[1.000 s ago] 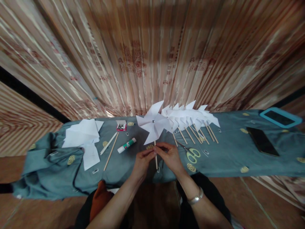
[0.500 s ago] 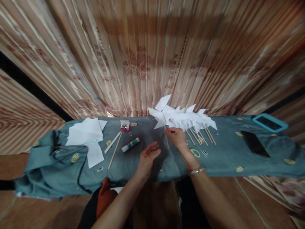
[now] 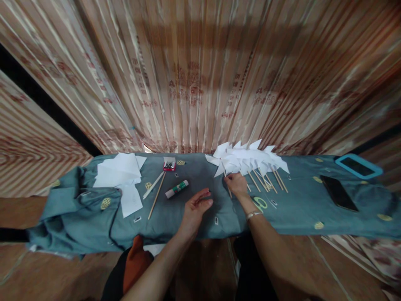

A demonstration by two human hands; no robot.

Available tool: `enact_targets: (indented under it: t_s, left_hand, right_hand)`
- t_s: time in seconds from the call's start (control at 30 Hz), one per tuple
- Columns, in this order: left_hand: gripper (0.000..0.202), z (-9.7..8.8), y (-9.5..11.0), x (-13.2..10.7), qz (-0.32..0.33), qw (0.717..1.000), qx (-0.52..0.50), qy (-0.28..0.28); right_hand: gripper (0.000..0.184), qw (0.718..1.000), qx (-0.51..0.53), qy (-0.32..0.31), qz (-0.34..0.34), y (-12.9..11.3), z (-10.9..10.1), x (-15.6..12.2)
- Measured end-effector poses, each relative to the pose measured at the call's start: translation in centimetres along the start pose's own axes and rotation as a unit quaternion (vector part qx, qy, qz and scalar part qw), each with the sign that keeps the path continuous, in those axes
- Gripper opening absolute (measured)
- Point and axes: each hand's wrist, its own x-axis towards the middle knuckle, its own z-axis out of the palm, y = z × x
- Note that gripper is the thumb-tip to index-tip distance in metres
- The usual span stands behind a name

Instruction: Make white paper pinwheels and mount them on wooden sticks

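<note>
My right hand (image 3: 237, 184) is closed around the wooden stick of a white paper pinwheel (image 3: 222, 158), which lies at the left end of a row of overlapping paper pinwheels (image 3: 253, 159). Several of their sticks (image 3: 278, 179) point toward me. Over the cloth hangs my left hand (image 3: 197, 205), its fingers apart and nothing visible in them. A glue stick (image 3: 177, 189) lies to the left of it. Farther left are a loose wooden stick (image 3: 156, 196), a white pencil-like stick (image 3: 153, 185) and an open red box of small metal pins (image 3: 169, 165).
White paper sheets (image 3: 117, 171) are piled at the left, with a smaller piece (image 3: 130, 200) in front. A green tape ring (image 3: 260, 203) lies near my right wrist. At the right are a black phone (image 3: 338, 192) and a blue-framed tablet (image 3: 359, 165). A curtain (image 3: 194, 83) hangs behind.
My right hand has lowered the pinwheel to the right, and it now lies against the others in the row. My left hand stays nearly in place, fingers still apart. The view has shifted slightly.
</note>
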Motion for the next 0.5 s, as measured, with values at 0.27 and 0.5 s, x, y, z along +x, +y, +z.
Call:
enact_targets:
  t_s: [0.27,0.5]
  left_hand:
    - [0.045,-0.8,-0.2,-0.3,-0.007,1.000,0.006,0.000]
    - [0.037,-1.5,0.1,-0.8,0.005,1.000,0.021,-0.016]
  right_hand:
    - [0.029,0.999,-0.046,0.019,-0.016,-0.1,0.3,-0.2]
    - [0.033,0.992,-0.046,0.071,-0.094,-0.6,-1.2,-2.3]
